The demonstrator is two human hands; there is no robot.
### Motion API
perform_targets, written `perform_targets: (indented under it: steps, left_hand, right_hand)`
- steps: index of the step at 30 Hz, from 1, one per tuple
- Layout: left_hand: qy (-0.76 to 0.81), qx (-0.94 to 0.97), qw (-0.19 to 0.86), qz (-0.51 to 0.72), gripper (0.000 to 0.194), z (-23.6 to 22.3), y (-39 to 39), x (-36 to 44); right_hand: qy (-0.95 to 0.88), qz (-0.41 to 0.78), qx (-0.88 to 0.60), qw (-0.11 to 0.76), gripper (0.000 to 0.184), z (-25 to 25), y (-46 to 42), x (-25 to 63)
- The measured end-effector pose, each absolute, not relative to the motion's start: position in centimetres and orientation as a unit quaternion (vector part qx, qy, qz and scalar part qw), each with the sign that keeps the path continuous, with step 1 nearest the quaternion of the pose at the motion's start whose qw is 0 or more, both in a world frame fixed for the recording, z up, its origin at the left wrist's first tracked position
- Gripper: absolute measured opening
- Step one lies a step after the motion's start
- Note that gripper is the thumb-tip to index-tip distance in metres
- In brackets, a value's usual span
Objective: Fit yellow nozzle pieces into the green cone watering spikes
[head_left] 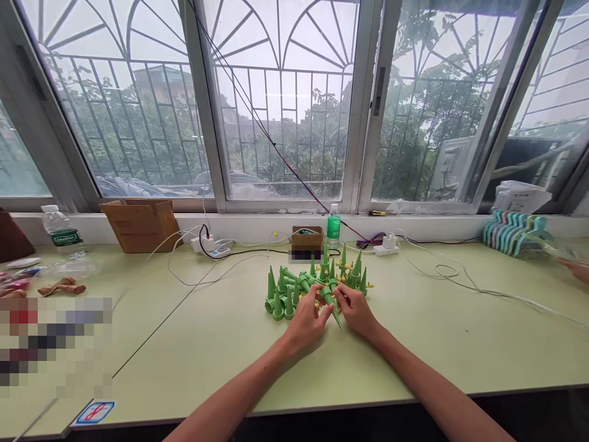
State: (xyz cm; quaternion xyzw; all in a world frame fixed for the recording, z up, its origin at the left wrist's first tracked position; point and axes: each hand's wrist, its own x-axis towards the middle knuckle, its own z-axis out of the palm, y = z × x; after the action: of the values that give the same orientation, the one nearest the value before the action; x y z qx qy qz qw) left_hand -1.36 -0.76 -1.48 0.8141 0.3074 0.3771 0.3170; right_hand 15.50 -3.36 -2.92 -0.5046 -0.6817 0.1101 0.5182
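Note:
A green plant watering spike (327,296) is in my left hand (307,319), its pointed end slanting down toward the table's front. The thumb and fingers close around its wider head. My right hand (356,312) meets it from the other side, fingertips pinched against the spike's head; whatever small piece they grip is hidden. Just beyond both hands lies a cluster of similar green spikes (277,307), some standing point up, others on their sides. Small yellow valve-like pieces (370,285) stick out from spikes at the right and back of the cluster.
Behind the cluster stand a small cardboard box (307,238) and a green-labelled bottle (334,224). White cables (442,270) and power strips (209,245) run along the window wall. Small hangers (515,233) and another person's hand (575,268) are at the right. A larger carton (140,226) stands left.

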Motion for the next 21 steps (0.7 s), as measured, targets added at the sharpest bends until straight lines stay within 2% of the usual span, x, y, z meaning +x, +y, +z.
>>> perform_targets:
  steps: [21]
  left_hand:
    - [0.290,0.807,0.318,0.404,0.039,-1.69,-0.56,-1.29]
  right_hand:
    - [-0.682,0.107,-0.506,0.516,0.033,-2.84,-3.46,15.48]
